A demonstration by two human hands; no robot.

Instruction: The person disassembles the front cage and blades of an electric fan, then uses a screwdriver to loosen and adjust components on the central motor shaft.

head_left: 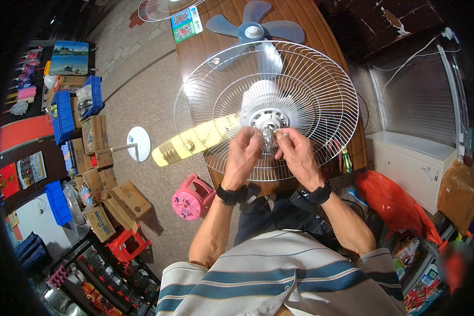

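Note:
A round wire fan guard (329, 89) lies over the brown wooden table. At its middle sits a white motor hub (271, 115), with a small shiny part (268, 138) in front of it. My left hand (242, 154) and my right hand (299, 152) meet at that shiny part from both sides. Thumb and fingers are pinched on each hand, and what they grip is too small to name. A yellow fan body (189, 142) stretches left from under the guard. Translucent blue fan blades (254, 32) rest behind it, partly seen through the wires.
A green-handled screwdriver (346, 160) lies at the table's right edge. On the floor at left are a pink stool (189, 200), a round white base (139, 144) and cardboard boxes (129, 203). A white cabinet (413, 163) and red plastic bag (392, 200) stand right.

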